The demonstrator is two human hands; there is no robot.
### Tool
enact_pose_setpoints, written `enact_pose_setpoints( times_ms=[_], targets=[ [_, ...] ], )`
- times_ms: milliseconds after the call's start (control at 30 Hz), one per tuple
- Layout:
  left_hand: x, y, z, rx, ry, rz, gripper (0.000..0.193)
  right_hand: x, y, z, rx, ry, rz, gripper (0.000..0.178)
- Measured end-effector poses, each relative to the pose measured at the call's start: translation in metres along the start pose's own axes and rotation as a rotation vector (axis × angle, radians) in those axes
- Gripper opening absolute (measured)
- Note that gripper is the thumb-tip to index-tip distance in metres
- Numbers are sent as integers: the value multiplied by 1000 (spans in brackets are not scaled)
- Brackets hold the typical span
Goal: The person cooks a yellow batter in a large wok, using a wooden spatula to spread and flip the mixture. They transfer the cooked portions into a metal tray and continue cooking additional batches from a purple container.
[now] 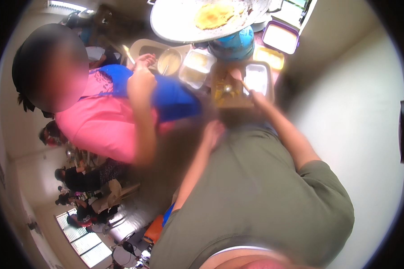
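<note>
Plainly pinkish spoon (broad head) in right grip.

Wide pan: metal by the look, pale, shiny. Blue vessel: smooth, glossy; plastic or painted metal, can't tell. Purple-rimmed tub: smooth plastic. Translucent container: thin plastic, glossy. Brown tray: smooth, dull sheen, looks plastic. White box in it: slick plastic. Spatula: smooth, matt; wood or plastic unclear. 2 cloth shirts, 1 pink shirt, 1 olive shirt, both matt. Blue apron: matt cloth. Wall: smooth, pale.
</note>
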State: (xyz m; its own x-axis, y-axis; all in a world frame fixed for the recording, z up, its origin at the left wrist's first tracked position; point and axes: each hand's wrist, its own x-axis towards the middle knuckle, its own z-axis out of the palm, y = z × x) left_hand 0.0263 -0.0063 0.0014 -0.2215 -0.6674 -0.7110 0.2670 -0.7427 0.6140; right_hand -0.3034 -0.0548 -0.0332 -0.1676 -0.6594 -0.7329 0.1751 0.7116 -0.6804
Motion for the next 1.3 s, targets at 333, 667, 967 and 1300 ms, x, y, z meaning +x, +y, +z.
enact_pose_setpoints(
  times_ms=[333,667,967,1300],
  targets=[
    [-2,4,-11,-2,0,-43,35,-29,-14,-3,-145,-35,-54,52],
    [1,8,-13,-30,-54,-88,35,-22,21,6,-219,134,-202,43],
    [14,10,-8,46,-44,-98,37,-69,-27,3,-786,307,-343,33],
    [5,14,5,101,-5,-68,39,-69,-69,-9,-1076,347,-301,29]
  ],
)
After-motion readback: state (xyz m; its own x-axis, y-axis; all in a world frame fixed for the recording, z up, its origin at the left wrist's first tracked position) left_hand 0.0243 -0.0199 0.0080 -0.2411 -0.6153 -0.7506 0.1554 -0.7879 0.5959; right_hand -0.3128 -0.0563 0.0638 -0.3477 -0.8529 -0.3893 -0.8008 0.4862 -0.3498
